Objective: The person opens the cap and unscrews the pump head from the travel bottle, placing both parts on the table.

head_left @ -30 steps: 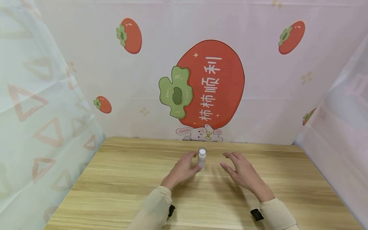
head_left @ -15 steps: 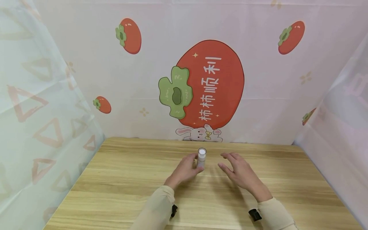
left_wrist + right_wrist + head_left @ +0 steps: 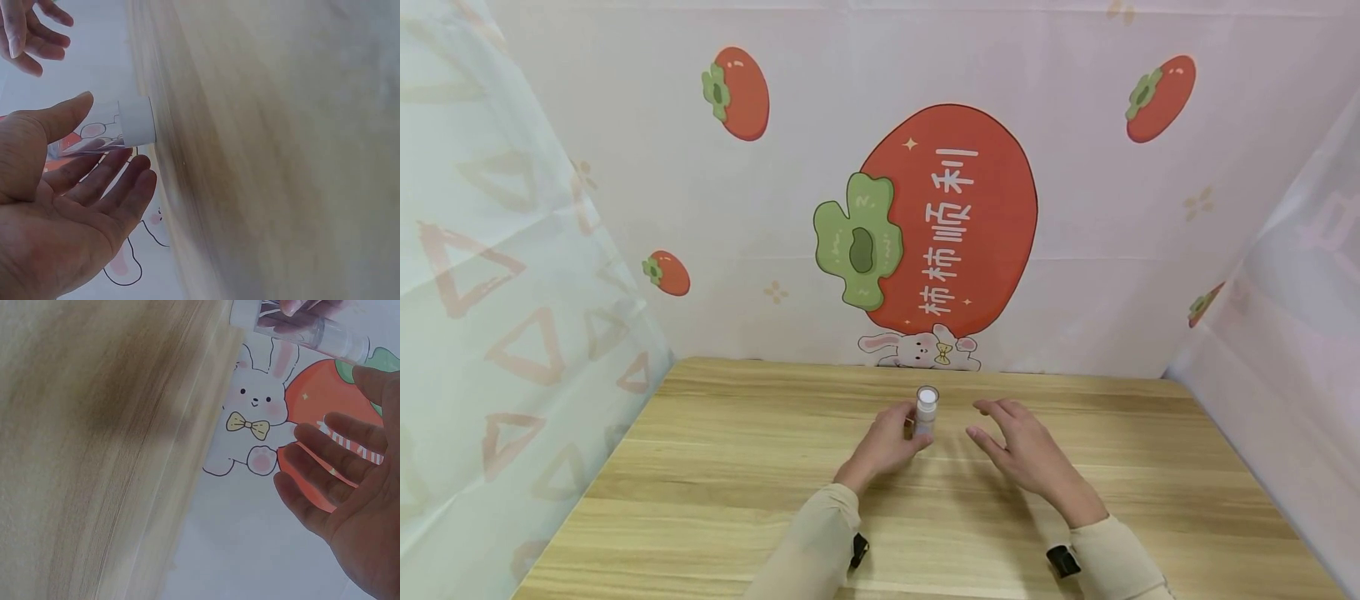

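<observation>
A slim clear bottle (image 3: pixel 927 410) with white ends stands upright near the back middle of the table. Its white base (image 3: pixel 137 120) points at the tabletop in the left wrist view. My left hand (image 3: pixel 889 439) holds it from the left, thumb on the near side and fingers curled round behind; their tips show past the bottle in the left wrist view. On the other side, my right hand (image 3: pixel 1026 446) hovers apart from the bottle, fingers loosely bent and nothing in them. The right wrist view shows that palm (image 3: pixel 369 519) with its fingers spread.
The wood-grain table (image 3: pixel 715 467) ends at a white cloth backdrop (image 3: pixel 805 108) printed with persimmons and a rabbit. Hanging cloths (image 3: pixel 490 275) close off the left and right sides. Black straps (image 3: pixel 1063 561) show at both sleeves.
My left hand has moved slightly right and closed in round the bottle. My right hand has shifted a little to the left. The bottle has stayed almost in place.
</observation>
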`<state>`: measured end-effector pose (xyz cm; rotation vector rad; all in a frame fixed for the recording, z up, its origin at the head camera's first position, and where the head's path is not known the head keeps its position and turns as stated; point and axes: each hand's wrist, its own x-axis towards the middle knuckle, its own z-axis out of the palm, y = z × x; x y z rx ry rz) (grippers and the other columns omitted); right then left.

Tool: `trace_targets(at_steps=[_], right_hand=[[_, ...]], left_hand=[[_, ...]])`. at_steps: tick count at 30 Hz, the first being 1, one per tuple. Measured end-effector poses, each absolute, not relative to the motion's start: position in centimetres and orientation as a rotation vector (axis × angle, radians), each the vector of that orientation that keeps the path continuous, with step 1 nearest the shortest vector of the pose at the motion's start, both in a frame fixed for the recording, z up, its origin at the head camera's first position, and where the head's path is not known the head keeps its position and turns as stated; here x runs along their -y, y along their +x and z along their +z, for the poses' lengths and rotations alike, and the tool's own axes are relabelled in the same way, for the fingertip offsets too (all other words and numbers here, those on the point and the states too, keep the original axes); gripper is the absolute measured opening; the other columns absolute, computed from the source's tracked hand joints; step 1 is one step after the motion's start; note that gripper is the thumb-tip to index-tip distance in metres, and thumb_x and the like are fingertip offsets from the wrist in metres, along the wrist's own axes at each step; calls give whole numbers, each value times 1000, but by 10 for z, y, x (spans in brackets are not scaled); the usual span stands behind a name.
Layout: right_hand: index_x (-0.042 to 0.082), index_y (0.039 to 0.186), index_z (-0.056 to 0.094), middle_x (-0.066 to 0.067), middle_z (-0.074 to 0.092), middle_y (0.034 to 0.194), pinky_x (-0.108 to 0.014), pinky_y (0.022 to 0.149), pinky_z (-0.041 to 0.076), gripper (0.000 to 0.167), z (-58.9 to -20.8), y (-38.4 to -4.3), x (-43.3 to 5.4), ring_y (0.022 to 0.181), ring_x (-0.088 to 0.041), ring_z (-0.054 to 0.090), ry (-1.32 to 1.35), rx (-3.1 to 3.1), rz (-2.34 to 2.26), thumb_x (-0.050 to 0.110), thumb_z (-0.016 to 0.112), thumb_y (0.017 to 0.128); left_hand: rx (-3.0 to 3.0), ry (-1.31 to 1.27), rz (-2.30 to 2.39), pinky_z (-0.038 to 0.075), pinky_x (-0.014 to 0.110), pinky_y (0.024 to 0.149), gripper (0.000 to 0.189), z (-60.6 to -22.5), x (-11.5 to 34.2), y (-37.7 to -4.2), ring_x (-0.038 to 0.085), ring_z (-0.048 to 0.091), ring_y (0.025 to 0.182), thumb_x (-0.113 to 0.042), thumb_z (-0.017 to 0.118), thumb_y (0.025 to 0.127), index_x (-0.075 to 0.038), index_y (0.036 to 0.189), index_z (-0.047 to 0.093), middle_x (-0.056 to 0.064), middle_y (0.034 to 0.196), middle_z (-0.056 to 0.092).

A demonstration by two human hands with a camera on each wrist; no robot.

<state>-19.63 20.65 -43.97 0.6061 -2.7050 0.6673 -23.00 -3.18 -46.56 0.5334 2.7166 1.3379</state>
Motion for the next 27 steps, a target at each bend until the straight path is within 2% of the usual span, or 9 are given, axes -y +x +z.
trace_targets(at_steps=[14,27], right_hand=[[5,133,63,-15,64,128,-55,96,50,48,-439,-195,-202,119,-36,60,611,2725,683,38,66,100],[4,137,60,-11,66,124,-55,93,52,51,-432,-197,-201,116,-33,61,609,2731,843,37,67,99]], left_hand=[[-2726,566,1358,54,43,91,37,-465,31,-229,27,65,104,-10,73,94,1,128,61,14,116,67],[-2806,614,1235,53,43,92,38,-452,36,-222,23,66,105,-17,75,94,-6,129,65,7,117,69]])
